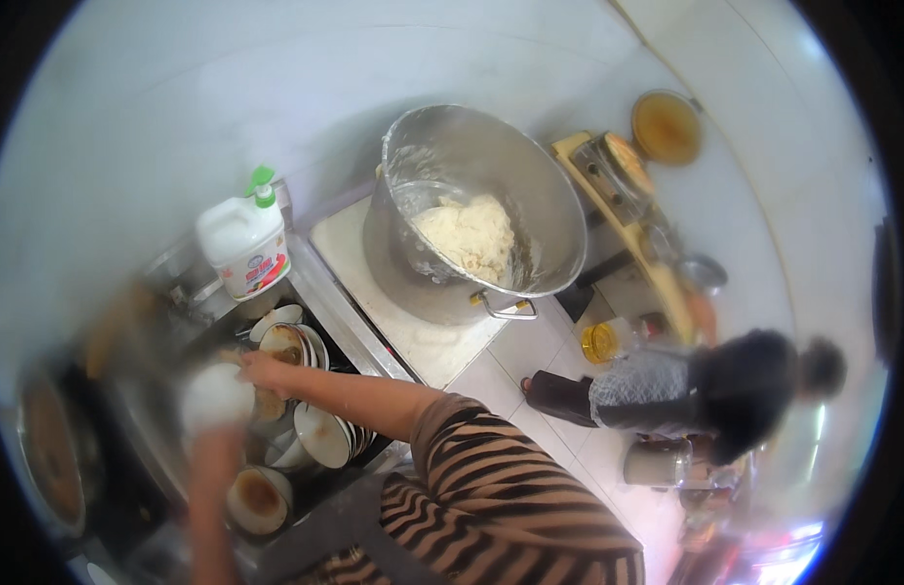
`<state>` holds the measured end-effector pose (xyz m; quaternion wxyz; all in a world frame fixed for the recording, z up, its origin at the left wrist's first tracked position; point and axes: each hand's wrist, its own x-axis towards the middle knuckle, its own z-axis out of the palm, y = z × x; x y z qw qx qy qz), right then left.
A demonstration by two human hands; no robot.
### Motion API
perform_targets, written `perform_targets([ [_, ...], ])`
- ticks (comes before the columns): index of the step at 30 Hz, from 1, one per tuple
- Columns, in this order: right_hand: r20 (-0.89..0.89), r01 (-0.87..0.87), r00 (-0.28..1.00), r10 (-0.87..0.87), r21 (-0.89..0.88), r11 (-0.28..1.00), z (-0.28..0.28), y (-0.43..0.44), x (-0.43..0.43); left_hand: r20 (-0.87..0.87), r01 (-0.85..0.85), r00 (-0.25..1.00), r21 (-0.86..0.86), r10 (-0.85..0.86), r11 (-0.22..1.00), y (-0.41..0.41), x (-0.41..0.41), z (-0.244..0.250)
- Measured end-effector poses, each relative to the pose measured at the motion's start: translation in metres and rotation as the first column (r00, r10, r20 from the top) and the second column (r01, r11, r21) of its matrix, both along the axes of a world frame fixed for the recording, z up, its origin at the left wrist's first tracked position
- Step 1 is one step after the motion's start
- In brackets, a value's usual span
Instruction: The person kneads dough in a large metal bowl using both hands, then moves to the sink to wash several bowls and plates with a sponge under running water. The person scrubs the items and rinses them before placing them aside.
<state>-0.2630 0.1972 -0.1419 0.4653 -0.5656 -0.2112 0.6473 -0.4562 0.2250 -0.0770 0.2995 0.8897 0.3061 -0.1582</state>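
Observation:
Over a metal sink point(167, 479), a white bowl point(218, 398) is tilted, its outline blurred. My left hand point(216, 430) is at the bowl's lower edge and appears to grip it; the fingers are too hazy to make out. My right hand point(260, 369) meets the bowl's right rim with bent fingers, and whether it grips the rim or something inside cannot be told. Beneath my right forearm lie stained bowls point(282, 344) and a leaning stack of white dishes point(324, 436). Nearer to me rests a bowl with brown residue point(258, 501).
A white pump jug point(243, 245) stands behind the sink. Right of it, a big metal pot point(393, 270) holds dough point(466, 234) on a pale board point(430, 355). A gas stove point(613, 183) sits on a yellowish bench. Another person point(737, 387) stands at right. A large round pan point(53, 453) is at left.

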Motion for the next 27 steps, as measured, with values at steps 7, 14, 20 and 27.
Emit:
perform_targets([
  [7, -0.17, 0.125, 0.981, -0.093, 0.188, 0.974, -0.031, -0.003, -0.024, 0.433, -0.482, 0.216, -0.732, 0.875, 0.481, -0.014, -0.037, -0.055],
  [14, 0.727, -0.453, 0.598, 0.337, -0.041, 0.891, 0.041, 0.009, -0.024, -0.239, 0.001, -0.178, -0.97, 0.955, -0.243, -0.011, -0.065, -0.086],
  [20, 0.993, -0.892, 0.047, 0.11, -0.007, 0.451, 0.019, -0.031, -0.076, -0.047, -0.254, -0.179, -0.963, 0.983, -0.092, 0.009, -0.033, -0.082],
  [27, 0.888, -0.691, 0.422, 0.183, 0.184, 0.699, 0.028, -0.016, -0.093, 0.118, -0.369, -0.278, -0.929, 0.953, 0.007, -0.003, -0.012, -0.051],
])
